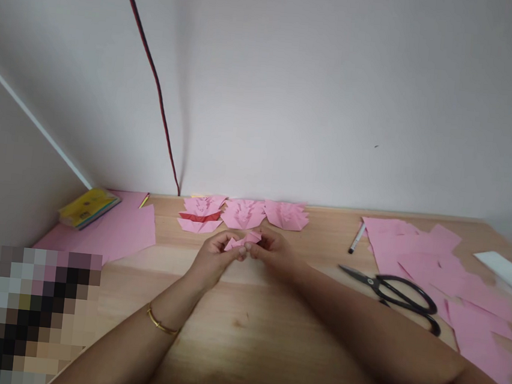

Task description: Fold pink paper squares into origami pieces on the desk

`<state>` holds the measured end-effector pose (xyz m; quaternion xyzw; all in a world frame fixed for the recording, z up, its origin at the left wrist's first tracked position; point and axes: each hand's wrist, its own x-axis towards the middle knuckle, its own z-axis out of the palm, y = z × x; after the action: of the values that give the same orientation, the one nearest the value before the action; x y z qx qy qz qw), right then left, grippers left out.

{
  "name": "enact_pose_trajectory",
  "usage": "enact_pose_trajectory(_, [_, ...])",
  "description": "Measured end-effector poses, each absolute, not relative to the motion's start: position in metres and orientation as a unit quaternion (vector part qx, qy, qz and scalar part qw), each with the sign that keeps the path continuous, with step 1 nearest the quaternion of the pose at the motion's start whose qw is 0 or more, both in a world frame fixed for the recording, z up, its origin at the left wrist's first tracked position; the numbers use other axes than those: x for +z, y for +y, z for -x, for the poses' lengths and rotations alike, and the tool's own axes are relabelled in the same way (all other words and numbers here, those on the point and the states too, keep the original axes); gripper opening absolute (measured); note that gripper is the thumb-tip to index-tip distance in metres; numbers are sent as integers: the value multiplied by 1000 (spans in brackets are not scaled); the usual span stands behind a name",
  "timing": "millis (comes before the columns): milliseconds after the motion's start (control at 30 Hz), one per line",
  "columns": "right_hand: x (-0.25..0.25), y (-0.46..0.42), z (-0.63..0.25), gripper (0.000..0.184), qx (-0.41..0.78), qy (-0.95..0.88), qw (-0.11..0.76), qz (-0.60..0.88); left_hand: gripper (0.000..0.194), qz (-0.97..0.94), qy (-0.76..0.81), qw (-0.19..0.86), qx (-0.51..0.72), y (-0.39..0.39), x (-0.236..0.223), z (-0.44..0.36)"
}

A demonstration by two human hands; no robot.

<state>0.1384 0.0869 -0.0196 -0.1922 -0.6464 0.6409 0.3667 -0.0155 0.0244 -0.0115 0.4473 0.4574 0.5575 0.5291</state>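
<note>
Between my hands, above the middle of the table, is a small folded pink paper piece [251, 238]. My left hand [214, 255] pinches its left side, and my right hand [277, 255] pinches its right side, with the thumbs close together at its lower edge. Parts of the piece are hidden behind the fingers. Just beyond the hands, several folded pink paper shapes [243, 214] lie in rows near the wall. A red folded paper [199, 216] shows among those on the left.
Black-handled scissors [391, 289] lie on the right of the wooden table [242, 335], near a marker [357, 238] and loose pink sheets [440, 258]. A white strip-like object [506, 273] is far right. At left, a yellow packet [89, 207] rests on pink paper [134, 234].
</note>
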Motion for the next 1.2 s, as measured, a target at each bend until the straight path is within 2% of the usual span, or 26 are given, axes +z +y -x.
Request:
enact_pose_trajectory(333, [-17,84,-140,22,597,-668,372,242,15,-505,481,485,527,26,-7,23])
enact_pose_trajectory(500, [-22,88,-141,22,549,-669,384,324,16,-455,464,525,550,28,-9,29])
enact_pose_trajectory(867, [-9,86,-143,24,572,-637,383,347,16,-398,477,518,588,32,-7,35])
enact_pose_trajectory(1200, [-17,87,-140,26,599,-606,401,337,21,-355,503,494,613,35,-3,39])
